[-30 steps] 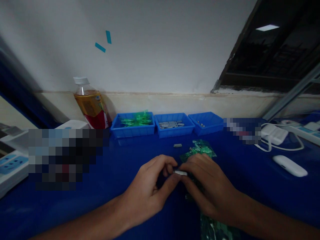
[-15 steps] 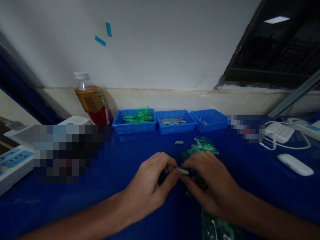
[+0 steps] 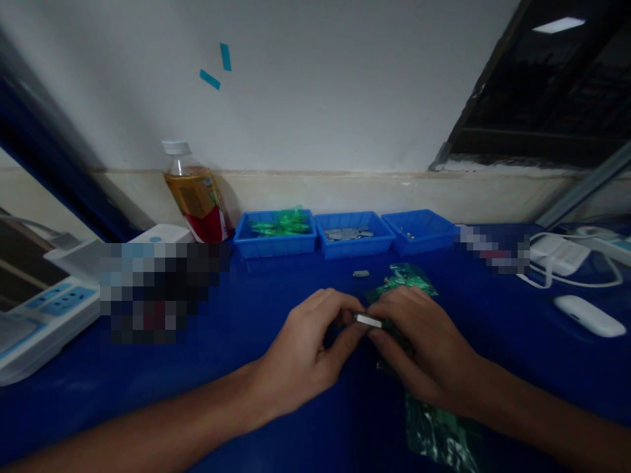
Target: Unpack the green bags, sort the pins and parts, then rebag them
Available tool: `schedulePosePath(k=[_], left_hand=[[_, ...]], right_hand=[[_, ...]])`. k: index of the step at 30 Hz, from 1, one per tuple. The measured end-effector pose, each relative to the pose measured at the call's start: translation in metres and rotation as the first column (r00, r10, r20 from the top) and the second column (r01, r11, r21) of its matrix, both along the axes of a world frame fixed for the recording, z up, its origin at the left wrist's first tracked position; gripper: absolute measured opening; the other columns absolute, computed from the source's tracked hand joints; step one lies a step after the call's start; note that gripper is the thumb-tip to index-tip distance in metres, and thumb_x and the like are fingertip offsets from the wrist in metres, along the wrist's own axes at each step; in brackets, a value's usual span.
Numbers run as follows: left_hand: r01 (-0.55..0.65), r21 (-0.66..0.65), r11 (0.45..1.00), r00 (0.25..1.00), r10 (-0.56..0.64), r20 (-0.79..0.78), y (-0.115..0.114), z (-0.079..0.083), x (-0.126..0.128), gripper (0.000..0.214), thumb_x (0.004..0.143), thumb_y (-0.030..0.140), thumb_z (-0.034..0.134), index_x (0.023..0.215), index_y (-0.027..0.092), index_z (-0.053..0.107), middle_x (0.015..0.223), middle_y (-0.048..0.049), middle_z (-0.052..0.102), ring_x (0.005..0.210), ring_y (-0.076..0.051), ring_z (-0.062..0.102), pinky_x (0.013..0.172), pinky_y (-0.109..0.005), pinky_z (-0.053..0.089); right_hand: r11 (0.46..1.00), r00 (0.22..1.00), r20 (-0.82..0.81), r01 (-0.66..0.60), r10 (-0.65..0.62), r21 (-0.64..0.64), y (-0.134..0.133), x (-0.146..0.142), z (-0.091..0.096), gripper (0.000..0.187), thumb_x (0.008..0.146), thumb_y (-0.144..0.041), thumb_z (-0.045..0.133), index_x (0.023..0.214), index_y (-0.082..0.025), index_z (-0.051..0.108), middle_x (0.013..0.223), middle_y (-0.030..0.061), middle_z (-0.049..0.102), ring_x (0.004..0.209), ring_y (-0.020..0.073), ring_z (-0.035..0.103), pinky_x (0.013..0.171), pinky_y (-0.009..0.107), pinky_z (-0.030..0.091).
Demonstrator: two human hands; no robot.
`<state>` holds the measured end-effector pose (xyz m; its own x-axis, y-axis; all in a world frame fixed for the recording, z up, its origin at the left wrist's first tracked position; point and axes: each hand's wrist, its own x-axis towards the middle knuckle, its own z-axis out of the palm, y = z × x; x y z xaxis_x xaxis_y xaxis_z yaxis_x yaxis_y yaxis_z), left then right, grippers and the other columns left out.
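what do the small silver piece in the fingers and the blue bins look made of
The small silver piece, pinched between left hand and right hand, looks like metal: pale grey with a bright glint. The blue bins look like moulded plastic: even colour, thin walls, dull sheen. Dim light leaves both open.

Small silver piece [image 3: 368, 320] pinched in my fingers [image 3: 351, 336]
It lies level, long side across, a short flat metal bar between my left hand [image 3: 305, 355] and right hand [image 3: 424, 348]; the crinkled green strip [image 3: 441, 437] under it runs from 1 to 5 o'clock.
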<state>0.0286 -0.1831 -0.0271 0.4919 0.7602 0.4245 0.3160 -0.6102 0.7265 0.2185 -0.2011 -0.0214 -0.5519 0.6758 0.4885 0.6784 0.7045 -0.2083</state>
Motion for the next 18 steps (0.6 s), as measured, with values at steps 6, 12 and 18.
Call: schedulePosePath(k=[6,12,18], left_hand=[[-0.008,0.005,1.0,0.999,0.008,-0.035,0.001,-0.0012,0.0003,0.02,0.091,0.029,0.047,0.079,0.015,0.055,0.072,-0.0004,0.055,0.068,-0.012,0.051,0.062,-0.024,0.039],[0.051,0.052,0.997,0.999,-0.052,0.001,-0.0004,-0.0034,0.0016,0.015,0.088,0.022,0.052,0.102,0.018,0.052,0.086,-0.0016,0.059,0.077,-0.012,0.055,0.067,-0.024,0.043],[-0.003,0.073,0.997,0.999,0.005,-0.034,0.0022,-0.0053,0.0023,0.01,0.091,0.022,0.049,0.095,0.017,0.056,0.079,-0.0009,0.059,0.073,-0.012,0.055,0.067,-0.024,0.042]], right_hand=[[0.993,0.999,-0.041,-0.009,0.014,0.116,0.001,0.0022,-0.0051,0.011,0.086,-0.018,0.053,0.097,-0.018,0.049,0.084,0.0039,0.061,0.076,0.0171,0.05,0.067,0.033,0.036],[0.999,0.998,-0.05,-0.032,0.033,0.019,0.0023,0.0082,-0.0021,0.008,0.09,-0.018,0.046,0.094,-0.018,0.052,0.079,0.0034,0.057,0.074,0.017,0.047,0.066,0.034,0.032],[1.0,0.999,-0.05,0.005,-0.005,-0.014,0.0015,0.0057,-0.0005,0.01,0.09,-0.026,0.047,0.094,-0.018,0.053,0.079,0.0026,0.057,0.074,0.0171,0.047,0.067,0.033,0.031]])
